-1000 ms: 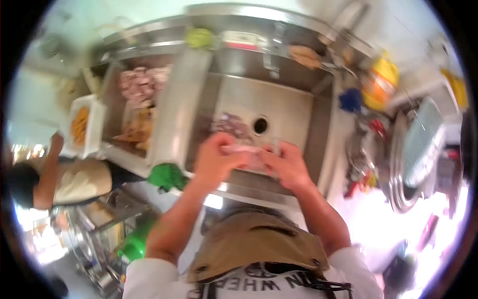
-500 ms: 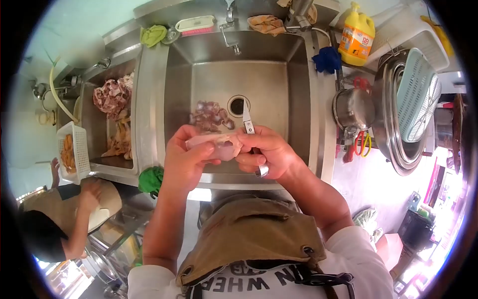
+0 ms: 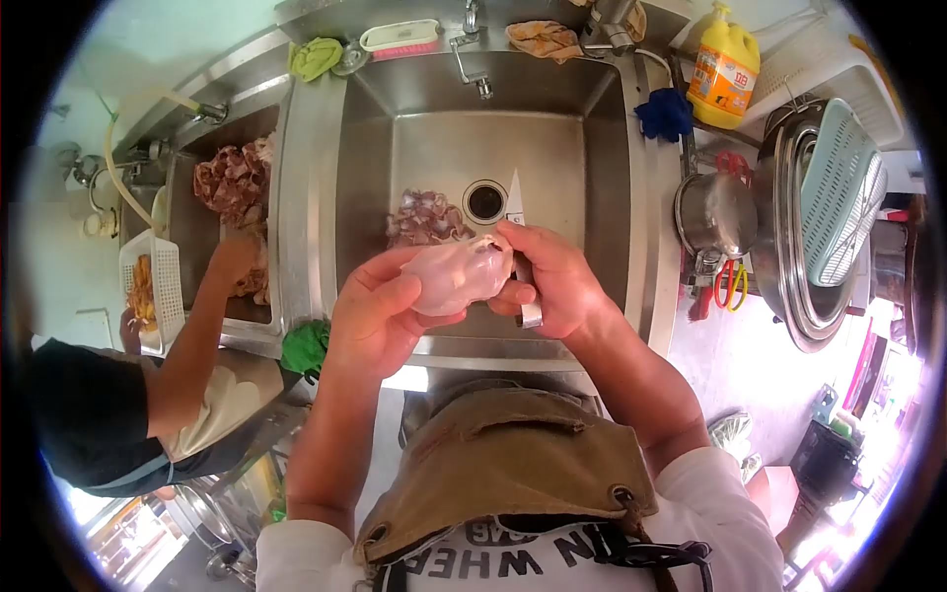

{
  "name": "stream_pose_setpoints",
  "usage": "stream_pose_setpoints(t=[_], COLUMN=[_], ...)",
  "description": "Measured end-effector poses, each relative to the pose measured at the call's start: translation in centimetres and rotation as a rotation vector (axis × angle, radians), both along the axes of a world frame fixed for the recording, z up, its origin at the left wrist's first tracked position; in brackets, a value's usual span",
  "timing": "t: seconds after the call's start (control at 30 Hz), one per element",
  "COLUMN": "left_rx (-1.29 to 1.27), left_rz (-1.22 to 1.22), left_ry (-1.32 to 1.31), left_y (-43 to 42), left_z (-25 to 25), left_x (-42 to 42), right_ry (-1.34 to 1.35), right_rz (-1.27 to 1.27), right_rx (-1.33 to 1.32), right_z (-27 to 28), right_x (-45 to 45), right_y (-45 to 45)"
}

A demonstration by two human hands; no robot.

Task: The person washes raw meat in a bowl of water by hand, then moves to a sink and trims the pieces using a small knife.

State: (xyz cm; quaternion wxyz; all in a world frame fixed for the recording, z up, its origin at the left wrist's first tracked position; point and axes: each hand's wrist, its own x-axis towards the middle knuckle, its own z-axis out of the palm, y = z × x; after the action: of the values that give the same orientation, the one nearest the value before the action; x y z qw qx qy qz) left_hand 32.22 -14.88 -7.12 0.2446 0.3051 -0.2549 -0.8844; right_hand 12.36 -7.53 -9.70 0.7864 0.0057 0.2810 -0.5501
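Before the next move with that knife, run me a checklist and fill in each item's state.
1. Left hand supporting the pale meat piece: ok.
2. Right hand holding the knife: ok.
3. Blade tip pointing away from the wearer's body: ok.
4. Which way the cutting edge faces: cannot tell.
5. Co-worker's hand apart from the blade: ok, over at the left basin.
6. Drain uncovered: ok, cut pieces lie beside it.

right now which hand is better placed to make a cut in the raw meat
Probably the right hand: it grips the knife, right beside the raw meat, blade pointing away from the body. The left hand holds the meat from the other side, so it seems better suited to steadying.
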Motion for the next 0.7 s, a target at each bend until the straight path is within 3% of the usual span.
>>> stream_pose_setpoints(t=[0.13,0.33,0.43,0.5,0.57,0.63,0.7], left_rx=[-0.011,-0.076,-0.088,-0.084,-0.082,-0.103,-0.099], left_rz=[-0.034,-0.037,0.003,0.043,0.057,0.068,0.122], left_ry=[0.007,0.002,-0.040,-0.071,-0.107,-0.176,-0.193], left_y=[0.0,0.2,0.4,0.6,0.8,1.2,1.4], left_z=[0.1,-0.5,0.3,0.1,-0.5,-0.7,-0.9], left_x=[-0.2,-0.3,-0.8,-1.1,-1.4,-1.9,-2.5], right_ry=[0.035,0.473,0.980,1.445,1.677,1.702,1.835], right_rz=[-0.059,-0.075,-0.106,-0.016,0.125,0.298,0.284], right_rx=[0.040,0.075,-0.048,-0.470,-0.629,-0.497,-0.457], right_z=[-0.2,0.6,0.7,0.3,0.5,2.2,0.9], right_x=[0.3,0.2,-0.1,-0.1,0.5,1.7,1.5], right_y=[-0.2,-0.2,1.5,2.9,4.0,3.6,3.1])
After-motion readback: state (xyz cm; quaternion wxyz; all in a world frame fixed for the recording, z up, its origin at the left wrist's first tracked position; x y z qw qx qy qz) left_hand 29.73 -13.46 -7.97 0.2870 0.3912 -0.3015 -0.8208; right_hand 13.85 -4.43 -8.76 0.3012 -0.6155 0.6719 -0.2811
